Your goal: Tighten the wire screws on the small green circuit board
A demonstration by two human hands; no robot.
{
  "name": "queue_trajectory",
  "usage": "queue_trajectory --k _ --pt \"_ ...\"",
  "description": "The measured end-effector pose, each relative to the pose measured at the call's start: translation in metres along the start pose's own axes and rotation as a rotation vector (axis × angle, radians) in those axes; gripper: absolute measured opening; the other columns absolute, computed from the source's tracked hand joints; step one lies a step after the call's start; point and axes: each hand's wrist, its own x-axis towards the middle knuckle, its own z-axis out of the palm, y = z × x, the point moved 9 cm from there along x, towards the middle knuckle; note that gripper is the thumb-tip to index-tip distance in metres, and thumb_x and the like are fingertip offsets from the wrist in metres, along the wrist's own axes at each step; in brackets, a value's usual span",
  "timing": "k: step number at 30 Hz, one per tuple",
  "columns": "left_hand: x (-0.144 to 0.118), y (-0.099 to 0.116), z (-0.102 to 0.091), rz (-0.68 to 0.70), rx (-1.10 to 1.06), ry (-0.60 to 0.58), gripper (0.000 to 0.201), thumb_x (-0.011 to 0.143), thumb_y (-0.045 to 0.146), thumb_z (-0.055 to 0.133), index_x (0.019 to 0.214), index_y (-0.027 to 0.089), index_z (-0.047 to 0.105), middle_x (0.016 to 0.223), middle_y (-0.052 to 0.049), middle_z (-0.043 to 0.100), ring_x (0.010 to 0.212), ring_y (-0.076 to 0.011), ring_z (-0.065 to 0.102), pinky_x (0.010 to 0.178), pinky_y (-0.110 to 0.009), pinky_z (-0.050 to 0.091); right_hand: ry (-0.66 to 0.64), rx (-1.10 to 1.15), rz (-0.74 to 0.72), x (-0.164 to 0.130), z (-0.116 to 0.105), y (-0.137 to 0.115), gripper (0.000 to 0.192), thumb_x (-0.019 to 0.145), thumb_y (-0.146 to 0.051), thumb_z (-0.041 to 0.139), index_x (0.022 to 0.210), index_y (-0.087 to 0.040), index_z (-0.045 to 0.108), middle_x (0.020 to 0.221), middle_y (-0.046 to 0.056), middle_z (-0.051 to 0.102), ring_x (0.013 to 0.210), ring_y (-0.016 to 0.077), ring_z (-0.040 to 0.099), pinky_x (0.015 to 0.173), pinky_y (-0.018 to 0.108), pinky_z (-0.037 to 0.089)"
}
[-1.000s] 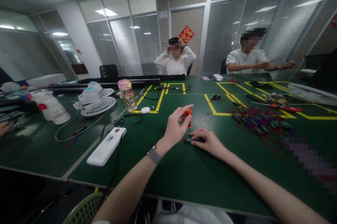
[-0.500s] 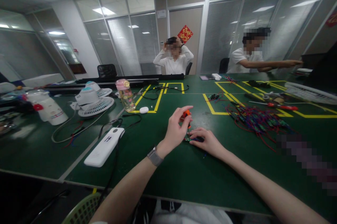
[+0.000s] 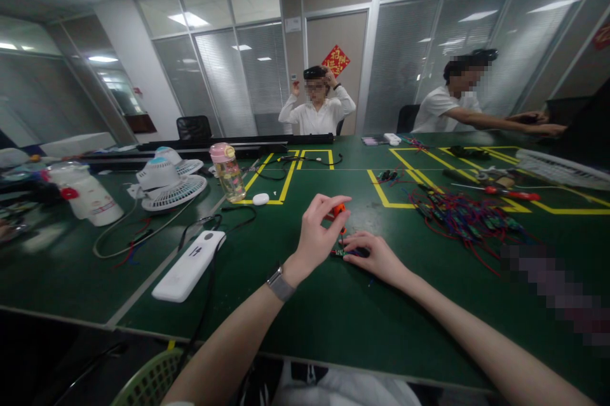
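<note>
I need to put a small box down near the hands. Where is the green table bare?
Bare green tabletop lies between the forearms and near edge, and between the white power bank and left hand. Crowded: the red-and-blue wire pile right, white desk fans left.

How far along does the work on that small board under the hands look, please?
Nothing shows as finished. In hand: the left hand holds an orange-handled screwdriver upright over a small circuit board, which the right hand pins to the green table. Left: a pile of wired boards waits nearby.
</note>
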Motion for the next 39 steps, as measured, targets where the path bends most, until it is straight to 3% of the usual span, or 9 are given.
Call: queue_trajectory --k 6,12,17,23,29,35,39 --pt "0.001 -0.009 0.005 -0.051 -0.153 -0.055 0.035 0.097 0.023 0.041 0.131 0.024 0.051 0.113 -0.008 0.058 0.091 -0.0144 0.063 0.077 -0.026 0.055 -0.004 -0.003 0.014 0.0 0.0 -0.001 0.011 0.073 -0.023 0.073 0.083 -0.022 0.076 0.103 0.008 0.074 0.102 0.0254 0.064 0.093 0.044 0.05" --pt "0.002 -0.016 -0.002 -0.079 -0.05 0.013 0.025 0.089 0.028 0.058 0.113 0.023 0.065 0.097 -0.004 0.057 0.086 -0.0142 0.059 0.068 -0.021 0.054 -0.002 0.008 0.003 0.0 0.0 0.0 0.012 0.072 -0.022 0.073 0.084 -0.022 0.076 0.103 0.008 0.074 0.103 0.0256 0.063 0.094 0.044 0.049" --pt "0.002 -0.021 0.007 -0.11 -0.207 -0.063 0.036 0.096 0.025 0.045 0.132 0.025 0.051 0.11 -0.007 0.058 0.088 -0.0135 0.063 0.071 -0.024 0.056 0.004 0.021 -0.003 0.0 0.001 0.003 0.012 0.072 -0.023 0.074 0.083 -0.022 0.076 0.102 0.008 0.074 0.102 0.0258 0.063 0.093 0.044 0.049" --pt "0.002 -0.007 -0.005 -0.009 0.088 0.056 0.021 0.082 0.026 0.068 0.102 0.021 0.066 0.089 -0.002 0.053 0.078 -0.0119 0.057 0.065 -0.02 0.053 0.008 0.026 0.005 0.0 0.0 0.003 0.011 0.072 -0.022 0.074 0.083 -0.022 0.076 0.103 0.008 0.074 0.103 0.026 0.063 0.094 0.044 0.049" --pt "0.0 0.002 0.007 0.044 0.095 -0.117 0.041 0.092 0.014 0.046 0.132 0.023 0.046 0.107 -0.005 0.055 0.082 -0.0108 0.06 0.068 -0.021 0.056 0.006 0.025 0.009 0.0 0.0 0.003 0.011 0.071 -0.022 0.074 0.082 -0.022 0.076 0.103 0.009 0.074 0.1 0.0256 0.064 0.091 0.043 0.05" --pt "-0.003 0.005 0.005 0.108 0.23 -0.011 0.033 0.085 0.024 0.066 0.117 0.025 0.059 0.091 0.0 0.049 0.074 -0.0098 0.055 0.061 -0.018 0.054 0.017 0.019 0.016 0.001 0.0 0.003 0.01 0.07 -0.021 0.075 0.08 -0.022 0.076 0.101 0.009 0.074 0.099 0.0255 0.065 0.092 0.043 0.05" --pt "-0.001 0.003 0.005 0.073 0.235 0.006 0.033 0.088 0.024 0.06 0.121 0.024 0.057 0.097 -0.003 0.053 0.079 -0.0116 0.058 0.066 -0.022 0.057 0.019 0.031 0.014 0.002 0.0 0.004 0.009 0.07 -0.022 0.075 0.08 -0.022 0.076 0.1 0.008 0.074 0.098 0.0252 0.065 0.091 0.043 0.051"
